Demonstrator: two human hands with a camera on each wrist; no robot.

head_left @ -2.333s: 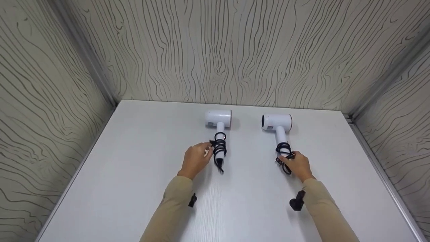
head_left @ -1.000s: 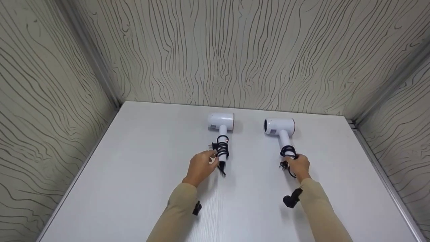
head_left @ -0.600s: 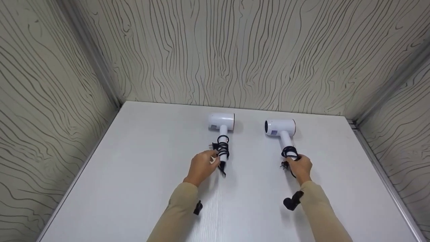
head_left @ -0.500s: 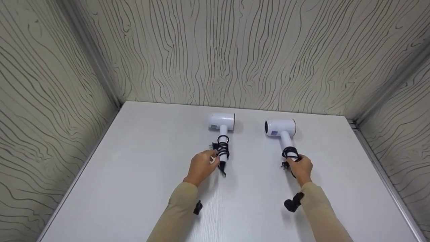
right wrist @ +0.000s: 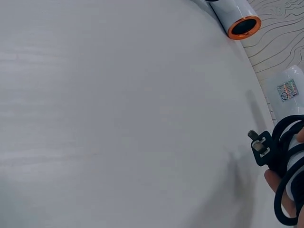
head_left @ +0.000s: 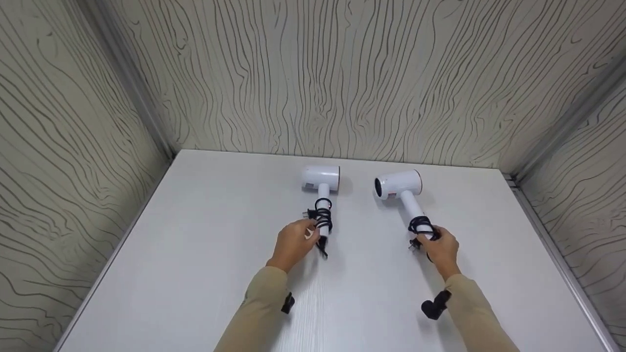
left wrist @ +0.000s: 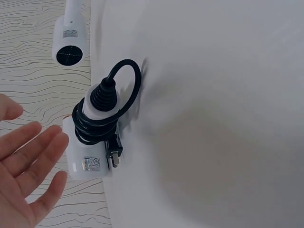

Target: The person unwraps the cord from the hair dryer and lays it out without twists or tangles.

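Note:
Two white hair dryers are near the back of the white table, black cords wound round their handles. My left hand (head_left: 292, 242) is beside the handle of the left hair dryer (head_left: 321, 178). In the left wrist view its fingers (left wrist: 35, 159) are spread and apart from the coiled cord (left wrist: 95, 126) and the two-pin plug (left wrist: 114, 151). My right hand (head_left: 443, 249) grips the lower handle of the right hair dryer (head_left: 402, 183), over the cord. That dryer slants, its dark end toward the left. Its plug (right wrist: 263, 148) sticks out beside my fingers in the right wrist view.
The white table (head_left: 205, 274) meets a wood-patterned wall (head_left: 313, 83) right behind the dryers. More patterned panels stand on both sides, with metal posts (head_left: 122, 73) at the corners. A black wrist device (head_left: 435, 305) juts from the right sleeve.
The right hair dryer has swung, its head shifting left and its dark end dipping, while my right hand moves slightly right and nearer. Earlier, my left hand slid down from the plug along the handle.

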